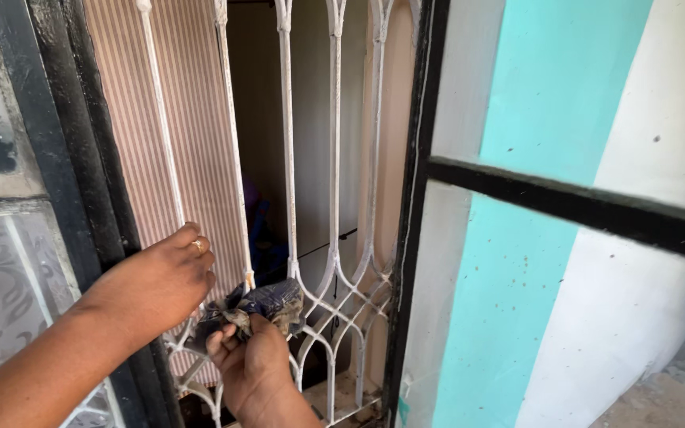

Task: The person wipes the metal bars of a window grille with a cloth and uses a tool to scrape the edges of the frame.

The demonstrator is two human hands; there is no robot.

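A white metal window grille [333, 238] with curved bars fills the opening. My right hand [251, 368] comes up from below and grips a dirty dark rag [267, 303], pressing it against a grille bar low down. My left hand [160, 281], with a ring on one finger, reaches in from the left and rests against the grille bars beside the rag. Its fingers curl toward the bars; I cannot tell whether they also pinch the rag's left end.
A black window frame [410, 238] stands right of the grille, and an open black-framed pane [580, 206] swings out at right. A striped curtain [192, 143] hangs behind the bars. A frosted patterned pane [1, 293] sits at left. The wall [533, 119] is turquoise and white.
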